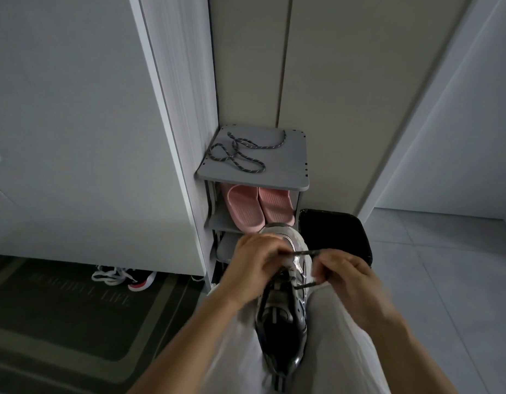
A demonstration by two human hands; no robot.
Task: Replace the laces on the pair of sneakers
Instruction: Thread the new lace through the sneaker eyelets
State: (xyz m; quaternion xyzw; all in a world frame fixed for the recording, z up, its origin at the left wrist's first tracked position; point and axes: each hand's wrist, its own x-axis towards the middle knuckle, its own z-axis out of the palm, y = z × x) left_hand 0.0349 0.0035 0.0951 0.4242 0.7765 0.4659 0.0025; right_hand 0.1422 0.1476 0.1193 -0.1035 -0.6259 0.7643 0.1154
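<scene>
From my end, the sneaker (286, 314) lies on the person's lap, toe pointing away toward the shoe rack (291, 177). The left hand (257, 263) curls over the forefoot and pinches the dark lace (303, 253). The right hand (342, 274) pinches the same lace just beside the eyelets, so both grips are narrow and holding it, with a short span taut between them. A speckled lace (243, 150) lies loose on the rack's top shelf (the other lace of the swap, I'd guess). I judge the lace light, limp and a little slippery, best taken near its stiff tip. The shoe looks light and fairly firm, best steadied at the forefoot.
</scene>
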